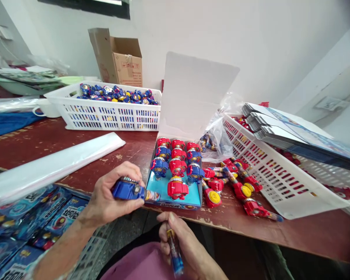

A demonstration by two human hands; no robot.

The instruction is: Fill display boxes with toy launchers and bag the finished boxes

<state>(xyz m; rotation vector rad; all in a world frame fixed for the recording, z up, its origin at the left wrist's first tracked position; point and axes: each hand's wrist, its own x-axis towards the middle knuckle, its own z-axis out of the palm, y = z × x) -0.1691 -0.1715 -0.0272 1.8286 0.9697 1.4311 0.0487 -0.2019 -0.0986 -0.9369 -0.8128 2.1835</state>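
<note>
My left hand (113,198) is closed around a blue toy (130,190) with a clear printed tube sticking out to the right, close to the front left corner of an open display box (154,190). Red toys (177,188) and blue toys (160,166) stand in rows inside this box, over its light blue base. Below the box, my right hand (177,237) is closed on a printed tube (175,252) with a blue end, which points down toward my lap. The box's white lid (196,93) stands raised at the back.
Loose red toys (240,190) lie right of the box, beside a white basket (268,182) topped by flat printed cartons (297,128). Another basket (111,112) holds blue toys. A plastic roll (58,163) lies left. Packed boxes (65,214) sit lower left; a cardboard carton (128,66) stands behind.
</note>
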